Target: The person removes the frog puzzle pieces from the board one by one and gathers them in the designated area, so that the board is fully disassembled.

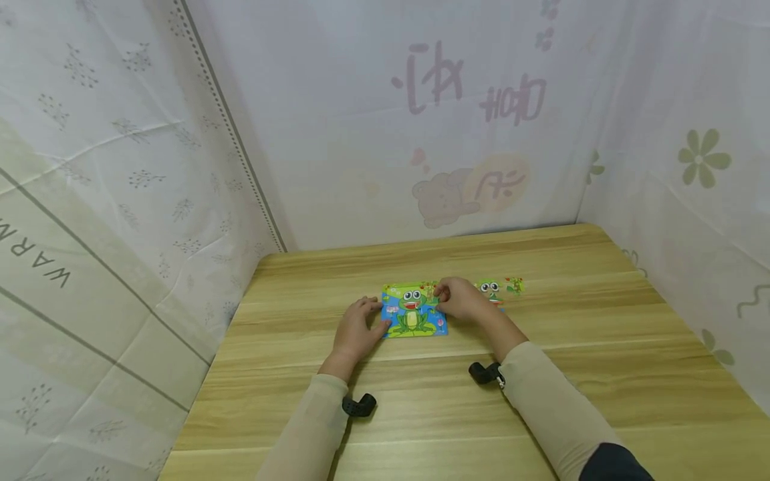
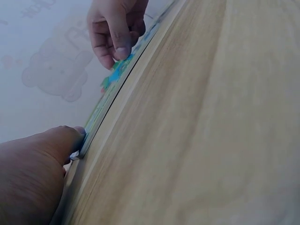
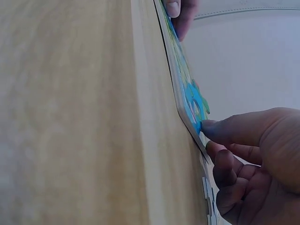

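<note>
While the right hand (image 1: 462,302) pinches a half-hidden blue piece (image 3: 192,93), left hand (image 1: 355,332) spread against frog board (image 1: 412,321)

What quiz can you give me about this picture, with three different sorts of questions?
1. Which hand is pinching a blue piece?
A: left
B: right

2. True or false: the animal in the middle of the board is a cat.

3. Fill in the blank: Seen from the head camera, more pieces lie to the ____ of the board.

Key:
1. B, the right hand.
2. False, it is a frog.
3. right
</note>
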Motion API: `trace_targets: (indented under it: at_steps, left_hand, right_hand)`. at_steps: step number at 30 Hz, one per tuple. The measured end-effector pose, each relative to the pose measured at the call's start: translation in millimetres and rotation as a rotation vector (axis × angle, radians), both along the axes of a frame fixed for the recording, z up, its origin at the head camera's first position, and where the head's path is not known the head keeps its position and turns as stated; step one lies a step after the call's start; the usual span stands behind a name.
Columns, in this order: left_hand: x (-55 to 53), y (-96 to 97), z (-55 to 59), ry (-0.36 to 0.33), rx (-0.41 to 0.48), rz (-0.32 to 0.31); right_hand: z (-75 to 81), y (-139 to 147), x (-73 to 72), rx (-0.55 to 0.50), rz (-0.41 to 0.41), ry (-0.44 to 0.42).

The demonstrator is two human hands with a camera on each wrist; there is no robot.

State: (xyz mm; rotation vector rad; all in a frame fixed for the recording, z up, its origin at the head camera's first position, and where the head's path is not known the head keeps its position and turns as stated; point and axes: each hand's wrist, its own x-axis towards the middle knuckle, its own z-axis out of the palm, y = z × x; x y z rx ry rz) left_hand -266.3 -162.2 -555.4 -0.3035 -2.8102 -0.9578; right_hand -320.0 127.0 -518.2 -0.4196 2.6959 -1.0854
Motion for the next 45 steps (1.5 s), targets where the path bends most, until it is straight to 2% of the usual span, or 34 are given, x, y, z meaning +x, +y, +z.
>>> trace_targets:
  at_steps: [4,7,11,14,20,24,32,40,45]
  left_hand:
    - [0.9,2.1,0.2,0.019,0.034,-0.015]
    - [1.6,7.1,0.8,0.078,0.044,-0.050]
    - [3.1,19.4,3.7,0.182,0.014,-0.103]
    - [5.2,31.9,7.3,0.216,0.002,-0.142]
    - [6.9,54.1,7.7,0.167,0.022,-0.224]
    - [5.6,62.3,6.0,0.140,-0.004,-0.230]
    - [5.5,68.5,6.1,0.143,-0.078,-0.227]
    - [5.9,69.4,5.7,0.169,-0.127,-0.231]
    - [6.1,69.7,2.7,0.189,-0.145,-0.244]
  right_hand:
    - [1.4,-1.3,-0.4,-0.008,-0.006,-0.017]
    - [2.8,-2.2,-0.7,-0.008,-0.011,-0.020]
    - [5.4,-2.4,-0.7,-0.005,-0.013,-0.016]
    - [6.8,-2.6,-0.3,-0.011,-0.022,-0.019]
    - [6.3,-1.8,-1.0,-0.035,-0.032,-0.033]
    - [5.8,-0.4,-3.1,-0.068,-0.032,-0.042]
    - [3.5,1.8,-6.4,-0.140,-0.067,-0.108]
    - [11.9,-0.4,-5.3,-0.054,-0.096,-0.076]
    - [14.9,-1.8,-6.0,-0.031,-0.109,-0.089]
